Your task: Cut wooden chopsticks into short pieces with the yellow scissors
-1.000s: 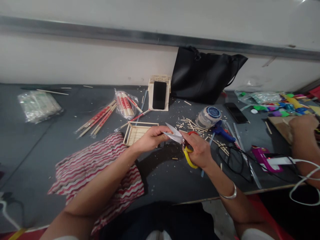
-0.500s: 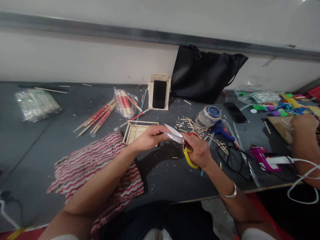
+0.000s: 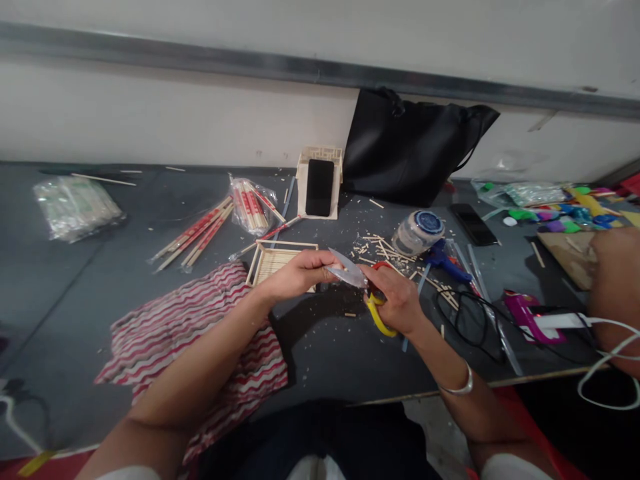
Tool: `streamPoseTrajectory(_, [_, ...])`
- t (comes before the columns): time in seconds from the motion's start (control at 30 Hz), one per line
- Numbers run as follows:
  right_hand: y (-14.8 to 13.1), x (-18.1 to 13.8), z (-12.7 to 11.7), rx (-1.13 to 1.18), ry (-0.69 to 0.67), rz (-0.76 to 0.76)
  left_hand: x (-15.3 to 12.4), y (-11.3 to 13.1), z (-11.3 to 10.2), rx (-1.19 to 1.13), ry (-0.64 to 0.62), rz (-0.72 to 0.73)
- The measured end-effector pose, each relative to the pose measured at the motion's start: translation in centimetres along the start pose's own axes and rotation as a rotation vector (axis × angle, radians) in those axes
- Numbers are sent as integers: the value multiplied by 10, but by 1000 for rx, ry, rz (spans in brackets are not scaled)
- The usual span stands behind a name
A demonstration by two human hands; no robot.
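Note:
My right hand grips a pair of scissors with yellow and red handles. Their metal blades stand apart and point left toward my other hand. Thumb and fingers of my left hand are pinched together at the blade tips; whatever is between them is too small to make out. Just behind my left wrist lies a small open tray built of wooden sticks. A short stick piece rests on the table below the blades.
Cut stick bits lie around a jar and a blue glue gun. A striped cloth, stick bundles, a phone on a wooden stand and a black bag surround the work. At right is another person's arm.
The scissor blades now show a wider gap between them. Both hands stay in nearly the same place, and the other person's arm at right has shifted slightly.

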State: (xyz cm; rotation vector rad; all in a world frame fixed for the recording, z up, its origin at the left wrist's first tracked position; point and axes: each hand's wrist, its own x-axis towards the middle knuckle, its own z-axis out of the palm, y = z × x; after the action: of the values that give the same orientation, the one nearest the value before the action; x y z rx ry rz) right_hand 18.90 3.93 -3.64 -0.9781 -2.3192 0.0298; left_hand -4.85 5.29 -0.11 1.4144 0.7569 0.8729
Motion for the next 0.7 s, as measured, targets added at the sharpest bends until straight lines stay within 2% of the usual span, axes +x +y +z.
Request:
streamPoseTrajectory(0.17, [0,0,-1,58,-30,-34,-1,-4,-4,-88,-22,-45])
streamPoseTrajectory(0.43, [-2,1,-1,45,-4,-47,0,-14,-7,-185,-3,-141])
streamPoseTrajectory(0.7, [-4,2,-1,53,-57,-61,-2,-10,-12,-307,-128,-237])
